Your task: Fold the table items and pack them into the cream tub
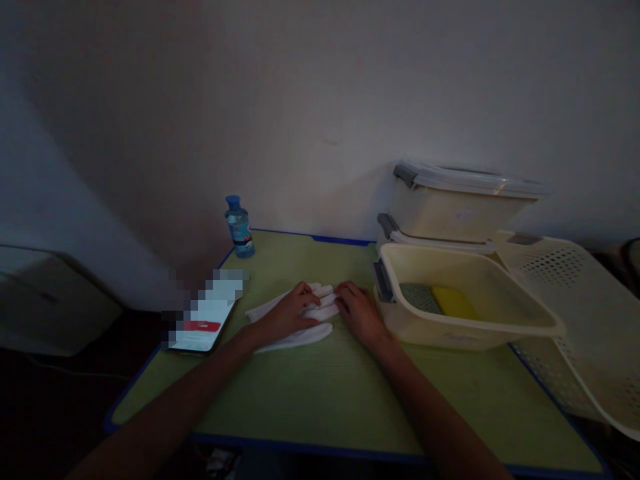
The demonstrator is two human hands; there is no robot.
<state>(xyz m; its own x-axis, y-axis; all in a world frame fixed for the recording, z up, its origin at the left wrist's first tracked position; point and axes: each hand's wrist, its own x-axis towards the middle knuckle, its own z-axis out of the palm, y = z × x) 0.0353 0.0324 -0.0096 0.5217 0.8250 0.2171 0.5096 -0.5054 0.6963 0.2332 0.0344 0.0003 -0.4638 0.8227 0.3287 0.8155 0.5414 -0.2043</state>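
Wall: plain, pale, unmarked, filling the upper frame; dim light, darkest toward the left corner. Surface: low, green-topped with a blue rim, pushed against the wall. Pale cabinet or box at far left (edges lost in shadow). Floor: dark, detail unreadable. Perforated cream basket leaning off the right edge.

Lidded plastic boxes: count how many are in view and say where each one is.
2. The upper lidded box sits on the lower lidded box, stacked against the wall behind the open tub. The tub hides most of the lower one; more may be hidden.
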